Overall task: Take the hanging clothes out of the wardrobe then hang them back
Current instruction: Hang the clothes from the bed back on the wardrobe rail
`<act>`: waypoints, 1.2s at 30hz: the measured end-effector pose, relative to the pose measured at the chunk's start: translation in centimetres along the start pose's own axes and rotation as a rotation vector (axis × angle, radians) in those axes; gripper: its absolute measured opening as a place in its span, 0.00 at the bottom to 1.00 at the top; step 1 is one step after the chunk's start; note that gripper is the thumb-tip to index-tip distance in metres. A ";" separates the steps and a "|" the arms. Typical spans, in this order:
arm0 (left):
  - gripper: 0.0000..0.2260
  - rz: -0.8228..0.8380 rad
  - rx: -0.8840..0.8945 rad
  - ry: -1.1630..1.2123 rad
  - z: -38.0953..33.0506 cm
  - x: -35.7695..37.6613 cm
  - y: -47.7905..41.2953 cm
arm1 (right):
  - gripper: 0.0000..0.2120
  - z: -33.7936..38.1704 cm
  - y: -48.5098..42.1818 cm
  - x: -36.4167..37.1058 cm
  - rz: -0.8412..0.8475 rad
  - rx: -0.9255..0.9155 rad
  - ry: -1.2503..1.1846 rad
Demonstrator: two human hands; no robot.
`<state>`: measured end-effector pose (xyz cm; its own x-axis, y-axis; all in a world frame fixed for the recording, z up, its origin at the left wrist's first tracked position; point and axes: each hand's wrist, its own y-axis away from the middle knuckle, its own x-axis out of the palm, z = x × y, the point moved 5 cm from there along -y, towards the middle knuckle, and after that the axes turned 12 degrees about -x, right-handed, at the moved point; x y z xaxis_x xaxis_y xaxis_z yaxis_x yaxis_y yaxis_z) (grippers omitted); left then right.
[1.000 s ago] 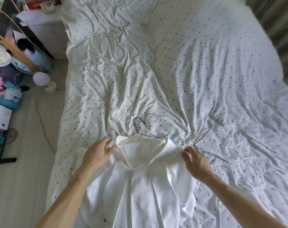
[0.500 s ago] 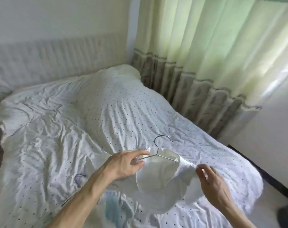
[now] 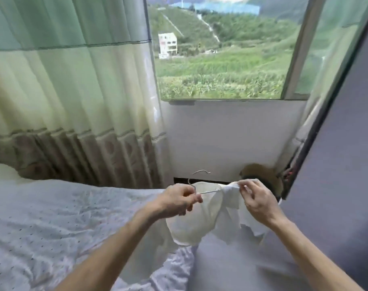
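Observation:
A white garment (image 3: 202,219) hangs in the air on a thin wire hanger (image 3: 208,191), lifted off the bed. My left hand (image 3: 178,201) is closed around the hanger's left arm near the hook (image 3: 201,172). My right hand (image 3: 257,199) pinches the garment's right shoulder where it sits over the hanger's right end. The cloth droops below both hands, its lower part falling behind my left forearm. No wardrobe is identifiable in view.
The bed with its dotted white cover (image 3: 52,217) fills the lower left. Pale green curtains (image 3: 73,91) hang behind it, beside an open window (image 3: 220,49). A grey panel (image 3: 342,164) stands at the right edge. A brown object (image 3: 260,171) lies under the window.
The garment has been lifted from the bed on its hanger. My view swung right from the bed to the window, and both hands rose with the garment between them.

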<state>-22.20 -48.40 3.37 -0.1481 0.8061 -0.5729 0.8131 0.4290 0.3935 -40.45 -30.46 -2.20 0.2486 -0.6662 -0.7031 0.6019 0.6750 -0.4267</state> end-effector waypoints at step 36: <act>0.04 1.044 -0.112 0.203 -38.0 46.2 -14.9 | 0.07 -16.7 21.2 -20.0 -0.228 1.186 0.151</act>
<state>-62.58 -2.07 -1.63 0.4915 0.8446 0.2122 0.5369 -0.4858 0.6898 -45.33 2.45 -6.71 0.0034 -0.6346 -0.7728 0.9601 -0.2140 0.1800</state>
